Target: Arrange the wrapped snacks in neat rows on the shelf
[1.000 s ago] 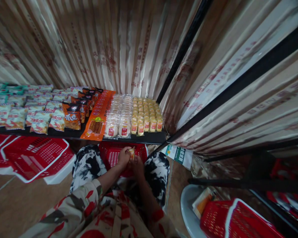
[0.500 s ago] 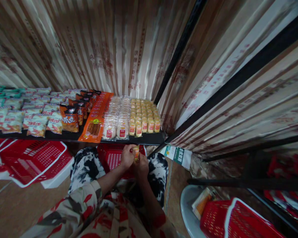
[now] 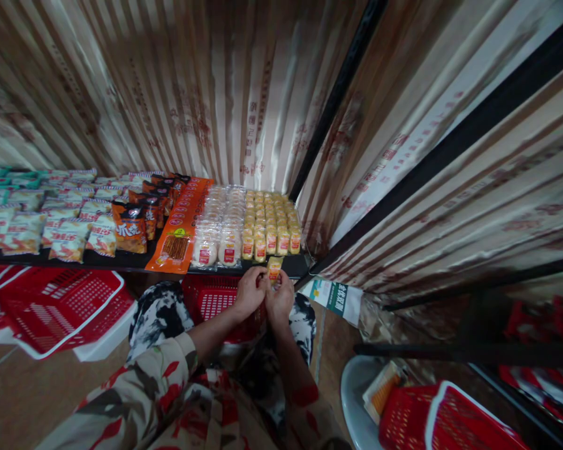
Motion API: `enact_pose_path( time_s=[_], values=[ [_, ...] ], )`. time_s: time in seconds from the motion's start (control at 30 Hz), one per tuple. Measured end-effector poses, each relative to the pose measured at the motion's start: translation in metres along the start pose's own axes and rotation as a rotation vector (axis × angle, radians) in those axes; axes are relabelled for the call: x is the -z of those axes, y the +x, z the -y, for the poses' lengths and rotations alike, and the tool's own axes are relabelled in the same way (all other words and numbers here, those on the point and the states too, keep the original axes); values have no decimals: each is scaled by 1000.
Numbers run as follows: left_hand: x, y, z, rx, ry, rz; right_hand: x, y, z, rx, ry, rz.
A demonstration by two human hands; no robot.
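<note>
A small yellow snack pack (image 3: 274,269) with a red-and-white label is held upright just in front of the shelf edge. My right hand (image 3: 280,300) pinches its lower part between thumb and fingers. From the other side, the curled fingers of my left hand (image 3: 251,292) meet its left edge; the fingertips are partly hidden. Right behind my hands, rows of matching yellow packs (image 3: 272,215) stand on the black shelf (image 3: 293,265). Left of them are rows of round white cakes in clear wrappers (image 3: 217,240).
An orange snack bag (image 3: 176,234), dark-orange bags (image 3: 130,228) and pale bags (image 3: 70,237) line the shelf leftward. A red basket (image 3: 211,300) sits below my hands, another red basket (image 3: 70,306) at left. A grey basin (image 3: 356,387) and black rack bars (image 3: 338,112) are at right.
Both hands have moved forward and slightly right with the yellow snack pack, bringing it up to the shelf edge. The pack now shows more above my fingers.
</note>
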State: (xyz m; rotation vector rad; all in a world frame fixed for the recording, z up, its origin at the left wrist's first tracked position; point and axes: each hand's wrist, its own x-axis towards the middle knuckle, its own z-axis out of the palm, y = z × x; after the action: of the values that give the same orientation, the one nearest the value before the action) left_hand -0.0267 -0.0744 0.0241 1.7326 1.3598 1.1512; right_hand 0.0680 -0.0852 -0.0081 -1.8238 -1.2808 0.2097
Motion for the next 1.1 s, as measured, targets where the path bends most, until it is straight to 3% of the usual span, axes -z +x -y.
enact_pose_path(
  time_s=[0.43,0.83,1.1],
  values=[
    [4,21,3,-261,413,59,-6,54,6,12,-220,-18],
    [8,23,12,-267,510,154,-19,63,9,-49,-162,112],
    [4,24,24,-284,499,172,-23,63,1,-25,-40,67]
  ],
)
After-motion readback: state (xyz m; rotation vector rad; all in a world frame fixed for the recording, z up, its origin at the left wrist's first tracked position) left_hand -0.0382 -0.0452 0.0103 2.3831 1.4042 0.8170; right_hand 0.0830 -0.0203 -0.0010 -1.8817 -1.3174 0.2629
